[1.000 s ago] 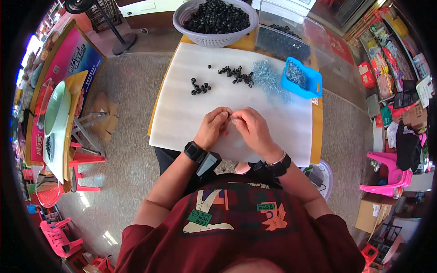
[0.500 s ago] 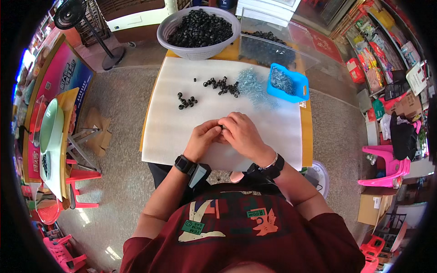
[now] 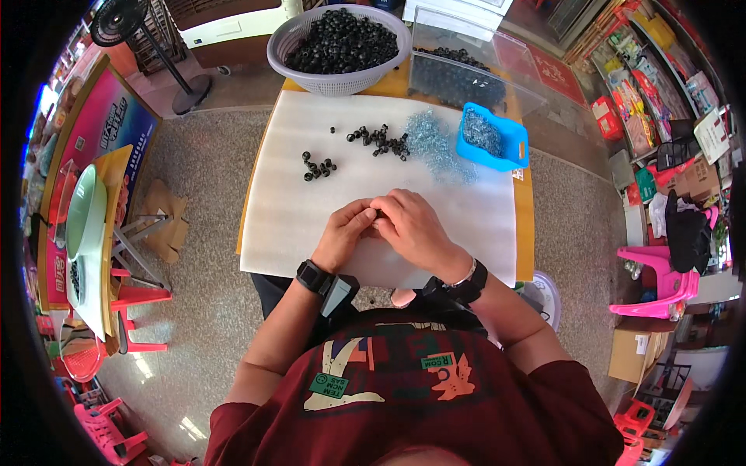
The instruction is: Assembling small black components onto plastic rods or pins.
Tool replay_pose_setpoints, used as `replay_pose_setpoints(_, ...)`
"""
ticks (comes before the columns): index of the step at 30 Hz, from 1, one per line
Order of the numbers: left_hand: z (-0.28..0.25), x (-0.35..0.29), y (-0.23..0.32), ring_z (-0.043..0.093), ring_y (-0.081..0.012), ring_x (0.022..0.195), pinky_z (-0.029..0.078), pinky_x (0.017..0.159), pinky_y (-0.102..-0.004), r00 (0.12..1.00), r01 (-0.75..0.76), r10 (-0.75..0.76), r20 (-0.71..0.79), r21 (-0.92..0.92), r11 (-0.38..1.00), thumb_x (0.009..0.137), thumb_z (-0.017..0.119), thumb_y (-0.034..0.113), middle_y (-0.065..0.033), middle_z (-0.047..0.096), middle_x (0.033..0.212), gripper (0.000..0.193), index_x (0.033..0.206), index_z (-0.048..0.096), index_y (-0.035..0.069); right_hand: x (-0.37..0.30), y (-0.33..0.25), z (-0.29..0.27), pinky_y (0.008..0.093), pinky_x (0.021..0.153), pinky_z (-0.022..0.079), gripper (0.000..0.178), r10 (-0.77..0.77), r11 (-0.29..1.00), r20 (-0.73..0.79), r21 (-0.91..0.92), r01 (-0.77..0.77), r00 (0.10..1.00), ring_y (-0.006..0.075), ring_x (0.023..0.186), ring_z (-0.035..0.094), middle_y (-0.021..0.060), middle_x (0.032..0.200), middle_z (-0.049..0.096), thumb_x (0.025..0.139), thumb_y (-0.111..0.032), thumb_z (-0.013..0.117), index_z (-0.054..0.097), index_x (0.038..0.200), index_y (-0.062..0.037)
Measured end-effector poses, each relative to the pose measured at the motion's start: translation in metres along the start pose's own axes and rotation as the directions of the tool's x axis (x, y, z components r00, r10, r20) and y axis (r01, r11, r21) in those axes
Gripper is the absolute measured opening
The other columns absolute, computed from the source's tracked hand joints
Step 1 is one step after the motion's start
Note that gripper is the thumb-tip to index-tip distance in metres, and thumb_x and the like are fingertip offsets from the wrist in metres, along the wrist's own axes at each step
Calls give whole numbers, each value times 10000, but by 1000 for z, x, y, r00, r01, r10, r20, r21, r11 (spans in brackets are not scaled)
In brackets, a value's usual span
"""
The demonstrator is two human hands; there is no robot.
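Above the near half of a white foam sheet (image 3: 272,225), my left hand (image 3: 344,235) and my right hand (image 3: 413,231) meet fingertip to fingertip. Both are closed in a pinch on a small black round piece (image 3: 379,215), mostly hidden by the fingers. Beyond them lies a small group of black round pieces (image 3: 318,166), with a second group of smaller black pieces (image 3: 379,142) farther back. To the right of that group spreads a pile of small clear bluish pieces (image 3: 437,147). A blue plastic basket (image 3: 509,147) at the right holds more of the clear pieces.
At the table's far edge a grey colander (image 3: 342,81) is heaped with black pieces. Beside it stands a transparent bin (image 3: 458,81) with more of them. A pedestal fan (image 3: 186,93) is at the far left, a pink plastic chair (image 3: 657,283) at the right.
My hands stay together on the black piece, with only slight finger movement. The whole view has shifted a little; the loose pieces on the sheet look the same.
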State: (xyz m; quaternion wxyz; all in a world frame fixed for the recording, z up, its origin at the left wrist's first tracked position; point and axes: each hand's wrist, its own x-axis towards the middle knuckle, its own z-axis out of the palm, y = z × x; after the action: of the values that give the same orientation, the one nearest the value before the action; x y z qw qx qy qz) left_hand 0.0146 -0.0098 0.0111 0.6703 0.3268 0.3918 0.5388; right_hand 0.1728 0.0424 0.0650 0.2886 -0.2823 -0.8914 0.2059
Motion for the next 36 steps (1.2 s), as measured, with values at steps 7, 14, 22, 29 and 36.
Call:
replay_pose_setpoints(7,1,-1,4,598,-153,865,514,811,-312,999,-32,32,32,-7,999,962,494,137,-120,606,1065,340,1255,484,-37,20,23,-24,346,635,474,102,48,992,9,118,-49,999,236,705,592,95,777,586,813,-73,590,586,911,-46)
replay_pose_setpoints(14,3,1,5,577,-150,796,523,790,-324,1000,-14,14,-1,-96,995,956,499,119,-116,598,1006,317,1231,488,-38,112,129,-120,290,626,485,298,467,863,-411,404,-303,783,140,697,589,74,845,646,831,-136,641,584,1103,-29)
replay_pose_setpoints(22,0,0,3,590,-142,797,537,794,-325,1000,-7,9,22,-102,995,961,477,88,-100,596,982,275,1205,509,-34,79,111,-79,336,723,492,232,283,956,-223,142,-256,933,221,841,636,130,937,654,848,-168,614,630,1032,-27)
replay_pose_setpoints(29,0,-1,6,581,-126,785,535,794,-319,1000,0,1,14,-70,998,960,480,95,-86,601,967,270,1201,523,-16,72,91,-4,374,684,473,172,138,990,-17,-34,-139,990,292,778,596,133,847,601,816,-103,609,661,962,-31)
replay_pose_setpoints(36,0,-2,6,582,-126,784,532,793,-315,1000,-18,20,19,-74,997,962,475,95,-78,600,957,259,1189,530,-18,93,95,23,413,777,455,75,-23,950,-38,-313,10,999,303,869,565,112,858,593,760,-67,608,653,818,-80)
